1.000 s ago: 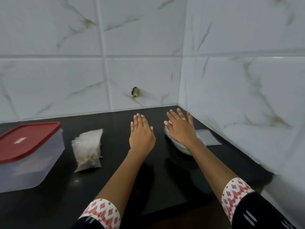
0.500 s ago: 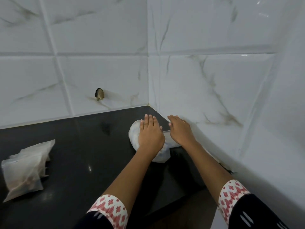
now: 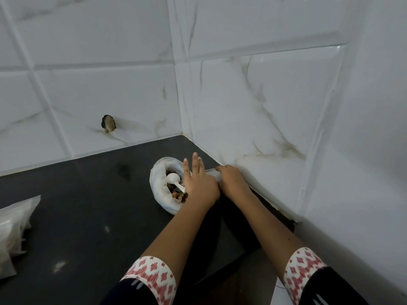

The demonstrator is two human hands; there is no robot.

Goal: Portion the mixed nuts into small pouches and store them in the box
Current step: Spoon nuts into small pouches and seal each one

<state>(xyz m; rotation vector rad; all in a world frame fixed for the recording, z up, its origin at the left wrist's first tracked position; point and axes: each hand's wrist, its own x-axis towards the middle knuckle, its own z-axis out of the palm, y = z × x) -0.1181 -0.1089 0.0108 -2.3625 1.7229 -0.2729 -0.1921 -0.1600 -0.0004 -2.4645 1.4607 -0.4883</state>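
Two hands have shifted: left hand, fingers straight, has uncovered the nut bag; right hand grips a pouch, ready for filling.

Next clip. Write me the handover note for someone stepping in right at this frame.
Left hand: fingers straight, over the open bag of nuts, beside the white spoon lying in it.
Right hand: fingers curled on a clear pouch by the wall.
Pile of pouches at the counter's left edge; box out of view.
Done: nothing scooped yet, as far as shows.
Left: fill the pouch, store pouches in the box.
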